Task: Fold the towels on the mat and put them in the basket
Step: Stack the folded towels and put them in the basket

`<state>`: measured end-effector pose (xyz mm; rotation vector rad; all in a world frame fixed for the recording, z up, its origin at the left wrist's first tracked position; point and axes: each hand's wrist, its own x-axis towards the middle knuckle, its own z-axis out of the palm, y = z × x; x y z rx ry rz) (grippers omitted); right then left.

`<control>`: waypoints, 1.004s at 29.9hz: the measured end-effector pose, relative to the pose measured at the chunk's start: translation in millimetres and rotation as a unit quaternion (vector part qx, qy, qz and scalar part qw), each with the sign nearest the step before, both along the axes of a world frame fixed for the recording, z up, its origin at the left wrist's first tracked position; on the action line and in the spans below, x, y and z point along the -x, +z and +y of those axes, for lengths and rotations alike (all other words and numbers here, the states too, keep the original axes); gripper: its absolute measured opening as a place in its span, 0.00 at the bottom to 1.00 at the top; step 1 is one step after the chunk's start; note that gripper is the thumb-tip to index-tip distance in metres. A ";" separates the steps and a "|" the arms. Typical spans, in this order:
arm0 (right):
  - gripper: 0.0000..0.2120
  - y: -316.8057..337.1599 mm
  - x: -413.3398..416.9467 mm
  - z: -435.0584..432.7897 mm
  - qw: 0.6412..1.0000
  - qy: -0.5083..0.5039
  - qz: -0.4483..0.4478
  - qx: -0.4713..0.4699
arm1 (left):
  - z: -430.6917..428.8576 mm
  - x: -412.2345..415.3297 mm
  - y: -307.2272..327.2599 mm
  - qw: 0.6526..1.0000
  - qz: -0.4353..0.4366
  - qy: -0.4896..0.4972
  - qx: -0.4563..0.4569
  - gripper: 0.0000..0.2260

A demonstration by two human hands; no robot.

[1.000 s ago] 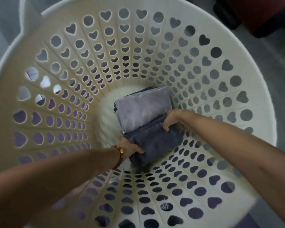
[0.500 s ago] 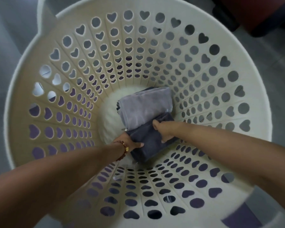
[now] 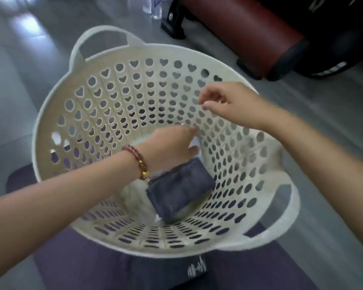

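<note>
- Basket (image 3: 57,114): cream plastic pierced with hearts and rounds. It stands on the purple mat (image 3: 82,268), which I take to be so that folded pieces have only a short way to travel.
- Towel (image 3: 180,191): dark grey, folded into a compact rectangle. It lies flat on the basket's bottom, towards the near-right wall, and I judge it set to one side to leave room for more. I cannot tell whether a second towel lies hidden under the left wrist.
- Left hand (image 3: 172,143): over the basket's middle, just above the towel's far end. Its fingers are straight and relaxed and grip nothing, though blur softens the fingertips.
- Right hand (image 3: 224,103): higher, above the far-right wall, with fingers loosely curled around nothing.
- Stage: with both hands free of cloth, I read this placing as done. Whether any towel is left on the mat is out of my view.
</note>
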<state>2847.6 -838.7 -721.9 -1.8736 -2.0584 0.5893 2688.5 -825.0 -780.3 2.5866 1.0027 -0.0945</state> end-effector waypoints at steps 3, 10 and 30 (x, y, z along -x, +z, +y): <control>0.08 21.8 -0.5 -61.1 0.980 -0.091 0.074 -0.160 | -44.1 14.4 31.7 0.984 -0.138 -0.060 -0.091 0.15; 0.12 4.5 24.8 -247.0 0.841 -0.310 0.236 -0.376 | -185.7 46.8 53.3 0.888 -0.378 -0.208 -0.156 0.11; 0.53 -260.4 112.1 -373.4 0.878 -0.339 0.175 0.289 | -330.7 162.2 -196.6 0.916 -0.026 0.242 0.319 0.29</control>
